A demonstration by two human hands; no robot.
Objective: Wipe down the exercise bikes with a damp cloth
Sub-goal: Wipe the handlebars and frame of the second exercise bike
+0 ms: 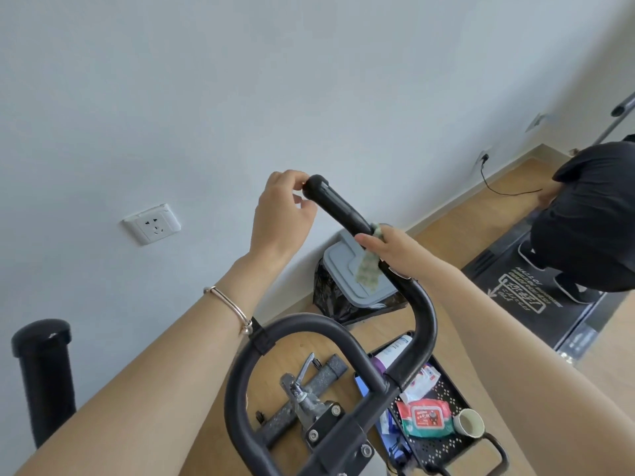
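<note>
The exercise bike's black handlebar [417,324] loops up through the middle of the view, ending in a padded grip [338,206]. My left hand [280,214] pinches the tip of that grip with its fingertips. My right hand [395,250] is wrapped around the bar lower down, pressing a pale green patterned cloth [367,274] against it; part of the cloth hangs loose below the hand. A second black grip [43,376] stands at the lower left.
A grey-lidded bin with a black bag [357,293] stands by the wall beyond the bar. A black tray [443,444] on the floor holds wipes, a cup and a tube. Another person [591,221] crouches on a dark mat at right. A wall socket [152,224] is at left.
</note>
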